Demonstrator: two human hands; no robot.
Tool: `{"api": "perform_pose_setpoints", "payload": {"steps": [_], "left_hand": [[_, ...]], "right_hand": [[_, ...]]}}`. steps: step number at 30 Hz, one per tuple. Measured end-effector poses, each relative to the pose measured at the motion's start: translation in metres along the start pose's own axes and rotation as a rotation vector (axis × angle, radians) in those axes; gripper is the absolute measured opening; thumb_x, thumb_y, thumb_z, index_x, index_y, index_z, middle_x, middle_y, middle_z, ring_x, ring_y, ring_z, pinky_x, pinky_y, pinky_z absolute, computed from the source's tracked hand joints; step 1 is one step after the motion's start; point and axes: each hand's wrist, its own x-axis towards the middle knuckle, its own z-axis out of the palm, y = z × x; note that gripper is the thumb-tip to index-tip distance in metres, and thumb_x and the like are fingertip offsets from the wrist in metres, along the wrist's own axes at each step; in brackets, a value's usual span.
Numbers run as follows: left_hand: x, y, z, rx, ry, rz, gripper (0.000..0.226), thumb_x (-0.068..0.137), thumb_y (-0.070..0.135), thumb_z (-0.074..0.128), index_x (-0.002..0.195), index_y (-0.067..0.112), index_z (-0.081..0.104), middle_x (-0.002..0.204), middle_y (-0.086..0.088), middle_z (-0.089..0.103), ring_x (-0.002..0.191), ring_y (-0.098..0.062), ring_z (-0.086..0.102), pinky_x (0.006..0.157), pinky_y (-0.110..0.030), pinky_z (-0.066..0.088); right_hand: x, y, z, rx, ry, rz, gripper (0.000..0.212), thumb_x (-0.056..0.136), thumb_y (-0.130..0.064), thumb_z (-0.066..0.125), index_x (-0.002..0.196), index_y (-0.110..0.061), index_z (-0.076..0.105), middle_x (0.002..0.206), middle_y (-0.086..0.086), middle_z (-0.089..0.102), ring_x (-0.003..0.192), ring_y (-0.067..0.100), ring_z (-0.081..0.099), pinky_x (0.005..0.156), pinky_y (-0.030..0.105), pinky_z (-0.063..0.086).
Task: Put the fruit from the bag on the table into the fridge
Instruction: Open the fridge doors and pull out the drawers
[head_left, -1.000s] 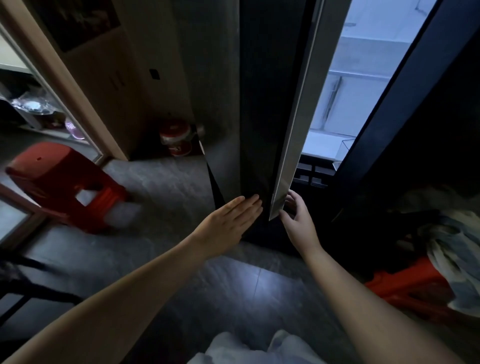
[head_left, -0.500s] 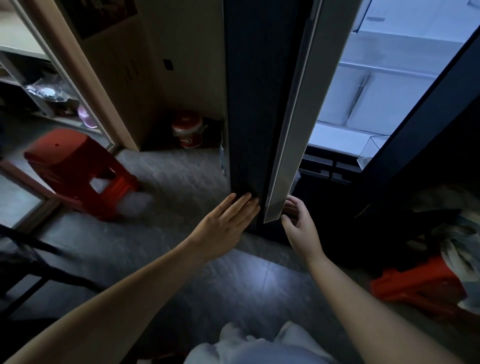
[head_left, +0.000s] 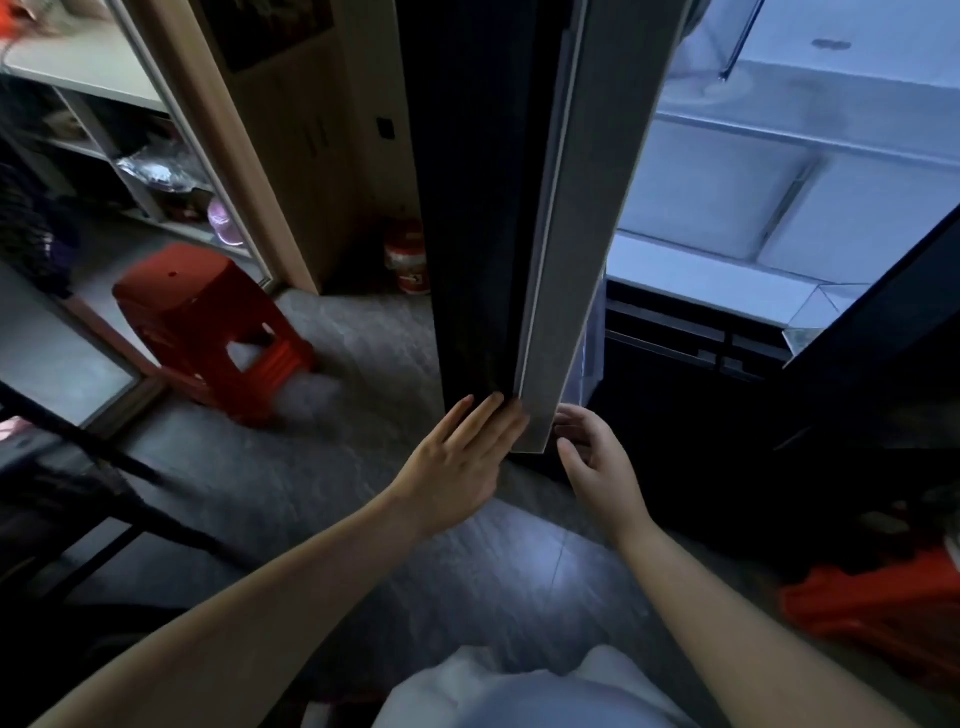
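Head view, looking down at both bare arms in front of a tall dark-fronted fridge door with a pale grey inner edge (head_left: 550, 249), standing partly open. Left hand (head_left: 457, 462) lies flat, fingers straight and together, fingertips touching the dark outer face near the door's bottom corner; grip released, holding nothing. Right hand (head_left: 597, 462) is just beside the grey edge on the inner side, fingers loosely curled, not closed on anything I can make out; whether it touches the door, cannot tell. White lit fridge interior (head_left: 769, 171) shows through the gap: pale shelves and what look like clear-fronted drawers, no food visible in the part exposed. Fruit and bag are not in view, nor any counter; neither hand carries any. Judgement: the step in hand is working the door, and which way it is meant to go cannot be read from this alone. If loading remains, the next move calls for the door swung wide and the fruit fetched from the counter. Red plastic stool (head_left: 208, 322) stands on the grey tiled floor (head_left: 363, 467) to the left, well apart from the door.
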Motion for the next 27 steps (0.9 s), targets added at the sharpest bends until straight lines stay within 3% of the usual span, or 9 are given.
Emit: {"api": "perform_pose_setpoints", "payload": {"steps": [9,13,16,21,24,27], "left_hand": [[-0.01,-0.011,0.004,-0.055,-0.061,-0.075,0.069,0.084,0.036,0.047,0.146,0.01,0.03,0.151,-0.007,0.029,0.138,-0.027,0.03,0.112,-0.046,0.028],[-0.018,-0.019,0.007,-0.066,-0.069,-0.144,0.07,0.083,0.035,0.05,0.146,0.011,0.031,0.151,-0.006,0.029,0.136,-0.027,0.029,0.113,-0.043,0.024],[-0.021,-0.027,0.008,-0.073,-0.04,-0.202,0.07,0.081,0.033,0.054,0.144,0.011,0.035,0.149,-0.006,0.033,0.134,-0.025,0.03,0.112,-0.038,0.022],[-0.025,-0.029,0.011,-0.065,-0.068,-0.335,0.068,0.081,0.032,0.054,0.143,0.013,0.037,0.149,-0.006,0.036,0.132,-0.025,0.031,0.107,-0.039,0.027],[-0.028,-0.032,0.012,-0.07,-0.108,-0.397,0.073,0.078,0.033,0.056,0.145,0.012,0.035,0.15,-0.008,0.028,0.134,-0.026,0.029,0.109,-0.04,0.024],[-0.03,-0.034,0.01,-0.067,-0.108,-0.333,0.072,0.081,0.032,0.053,0.146,0.01,0.031,0.152,-0.01,0.025,0.138,-0.027,0.025,0.115,-0.041,0.014]], "right_hand": [[0.032,-0.012,0.005,-0.257,0.12,-0.235,0.024,0.09,-0.003,0.055,0.109,-0.014,0.062,0.103,-0.005,0.06,0.098,0.004,0.059,0.084,0.024,0.051],[0.052,-0.017,0.007,-0.309,0.075,-0.317,0.029,0.087,0.003,0.056,0.11,-0.014,0.064,0.109,-0.004,0.057,0.103,0.006,0.056,0.086,0.022,0.049],[0.066,-0.016,0.012,-0.371,0.033,-0.36,0.032,0.086,0.002,0.056,0.114,-0.014,0.064,0.116,-0.004,0.057,0.113,0.007,0.053,0.096,0.026,0.045],[0.083,-0.017,0.028,-0.58,-0.05,-0.516,0.036,0.083,0.002,0.06,0.114,-0.014,0.065,0.12,0.002,0.058,0.117,0.015,0.049,0.103,0.021,0.035],[0.088,-0.017,0.039,-0.653,-0.074,-0.552,0.033,0.084,-0.002,0.061,0.113,-0.015,0.065,0.12,0.003,0.06,0.118,0.021,0.049,0.101,0.034,0.042],[0.092,-0.016,0.048,-0.673,-0.115,-0.57,0.036,0.085,-0.005,0.06,0.119,-0.015,0.062,0.125,0.003,0.058,0.121,0.022,0.048,0.102,0.04,0.042]]}}
